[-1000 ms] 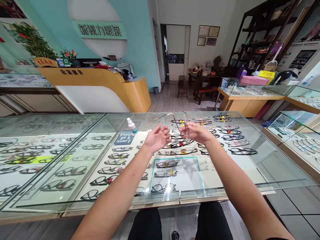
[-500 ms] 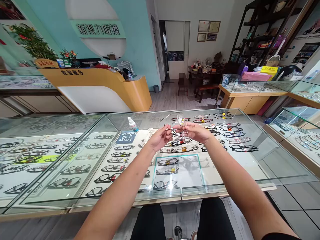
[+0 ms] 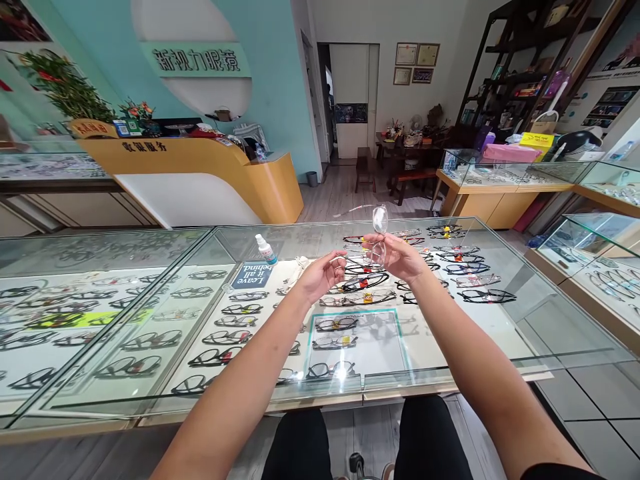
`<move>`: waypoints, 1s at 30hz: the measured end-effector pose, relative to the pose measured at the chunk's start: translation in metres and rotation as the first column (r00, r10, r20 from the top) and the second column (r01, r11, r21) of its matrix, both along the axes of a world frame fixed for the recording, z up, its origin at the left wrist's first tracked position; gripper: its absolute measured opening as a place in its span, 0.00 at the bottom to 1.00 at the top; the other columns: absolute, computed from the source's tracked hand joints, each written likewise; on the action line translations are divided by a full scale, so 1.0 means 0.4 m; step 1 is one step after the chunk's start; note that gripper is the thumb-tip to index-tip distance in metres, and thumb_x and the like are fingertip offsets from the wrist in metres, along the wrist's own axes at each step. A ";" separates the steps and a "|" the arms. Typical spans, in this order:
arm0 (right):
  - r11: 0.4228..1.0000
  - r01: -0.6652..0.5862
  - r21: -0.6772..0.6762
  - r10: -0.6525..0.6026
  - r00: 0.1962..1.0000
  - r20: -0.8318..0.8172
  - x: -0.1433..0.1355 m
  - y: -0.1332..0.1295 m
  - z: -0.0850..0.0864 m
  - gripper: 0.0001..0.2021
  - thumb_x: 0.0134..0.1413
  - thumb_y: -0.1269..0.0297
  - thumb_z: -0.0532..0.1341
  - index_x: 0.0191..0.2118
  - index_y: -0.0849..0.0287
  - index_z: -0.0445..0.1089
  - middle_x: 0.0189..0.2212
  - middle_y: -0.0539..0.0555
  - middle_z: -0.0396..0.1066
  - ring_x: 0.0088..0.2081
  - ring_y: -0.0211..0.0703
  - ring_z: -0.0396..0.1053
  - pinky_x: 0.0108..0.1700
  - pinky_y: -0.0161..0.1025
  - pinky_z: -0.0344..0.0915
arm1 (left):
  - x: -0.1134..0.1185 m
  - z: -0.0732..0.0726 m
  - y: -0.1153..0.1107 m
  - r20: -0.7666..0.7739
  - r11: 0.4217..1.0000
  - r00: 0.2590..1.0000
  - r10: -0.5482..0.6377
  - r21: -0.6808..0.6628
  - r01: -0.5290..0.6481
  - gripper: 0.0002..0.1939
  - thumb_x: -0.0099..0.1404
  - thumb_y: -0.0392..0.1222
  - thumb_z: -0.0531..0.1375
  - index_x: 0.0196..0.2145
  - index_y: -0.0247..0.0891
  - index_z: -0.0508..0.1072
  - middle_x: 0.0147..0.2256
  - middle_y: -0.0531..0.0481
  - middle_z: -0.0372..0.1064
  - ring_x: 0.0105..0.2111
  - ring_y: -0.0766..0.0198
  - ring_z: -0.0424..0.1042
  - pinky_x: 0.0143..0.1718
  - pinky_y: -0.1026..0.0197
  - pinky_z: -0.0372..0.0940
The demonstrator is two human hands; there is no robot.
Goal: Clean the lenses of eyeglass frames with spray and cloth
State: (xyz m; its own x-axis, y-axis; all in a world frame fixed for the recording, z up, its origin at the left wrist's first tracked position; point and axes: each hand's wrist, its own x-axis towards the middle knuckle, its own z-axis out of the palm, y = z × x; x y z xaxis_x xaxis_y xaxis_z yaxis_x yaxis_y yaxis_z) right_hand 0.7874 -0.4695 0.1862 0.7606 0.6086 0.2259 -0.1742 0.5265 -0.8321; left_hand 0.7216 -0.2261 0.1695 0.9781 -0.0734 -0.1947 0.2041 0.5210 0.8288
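A pair of clear-lensed eyeglasses (image 3: 381, 220) with a thin, pale frame is held up on its side above the glass counter, one lens over the other. My right hand (image 3: 404, 260) pinches it around the middle and lower lens. The upper temple points left, free in the air. To the left, my left hand (image 3: 323, 275) has its fingers curled at the tip of the lower temple; the contact is small and partly hidden. Beneath both hands, several eyeglass frames (image 3: 367, 299) lie in rows inside the display case.
On the glass counter (image 3: 450, 340) stands a white spray bottle (image 3: 266, 249), left of my hands. Near it are a blue printed card (image 3: 251, 276) and a pale crumpled cloth (image 3: 299, 268). Beyond are an orange-and-white reception desk (image 3: 270, 190) and a wooden bench (image 3: 365, 170).
My right hand has shifted slightly right, and the eyeglasses have moved up and right, turning more upright. My left hand has barely moved; the gap between the hands is wider.
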 end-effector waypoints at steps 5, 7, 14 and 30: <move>0.994 0.001 0.105 -0.002 1.000 0.003 -0.001 -0.006 0.008 0.19 0.47 0.50 0.83 0.32 0.52 0.75 0.52 0.52 0.84 0.56 0.49 0.81 0.57 0.44 0.77 | 0.014 0.003 0.034 0.145 0.983 0.983 0.116 0.123 -0.134 0.22 0.62 0.47 0.78 0.32 0.39 0.68 0.26 0.56 0.64 0.19 0.74 0.54 0.19 0.68 0.51; 0.993 0.004 0.115 -0.005 1.000 0.008 -0.002 -0.011 0.012 0.19 0.47 0.51 0.83 0.31 0.51 0.75 0.52 0.51 0.84 0.55 0.49 0.81 0.58 0.45 0.77 | 0.023 0.012 0.060 0.226 0.961 0.950 0.215 0.126 -0.248 0.23 0.61 0.48 0.78 0.31 0.40 0.68 0.26 0.57 0.63 0.19 0.74 0.52 0.19 0.69 0.46; 0.994 0.016 0.109 -0.017 1.000 0.015 -0.004 -0.018 0.015 0.18 0.48 0.49 0.82 0.33 0.50 0.76 0.51 0.52 0.84 0.55 0.50 0.81 0.61 0.49 0.76 | 0.052 0.016 0.179 0.645 0.501 0.489 0.587 0.186 -0.846 0.18 0.67 0.51 0.74 0.35 0.40 0.72 0.30 0.55 0.67 0.26 0.70 0.61 0.26 0.65 0.55; 0.995 -0.001 0.102 -0.003 0.999 0.037 0.011 -0.018 0.004 0.17 0.49 0.50 0.81 0.34 0.50 0.76 0.52 0.52 0.84 0.56 0.49 0.81 0.57 0.47 0.78 | 0.084 -0.092 0.322 0.683 -0.080 0.318 0.657 0.483 -0.872 0.36 0.68 0.41 0.71 0.67 0.43 0.60 0.72 0.33 0.60 0.75 0.43 0.59 0.77 0.40 0.51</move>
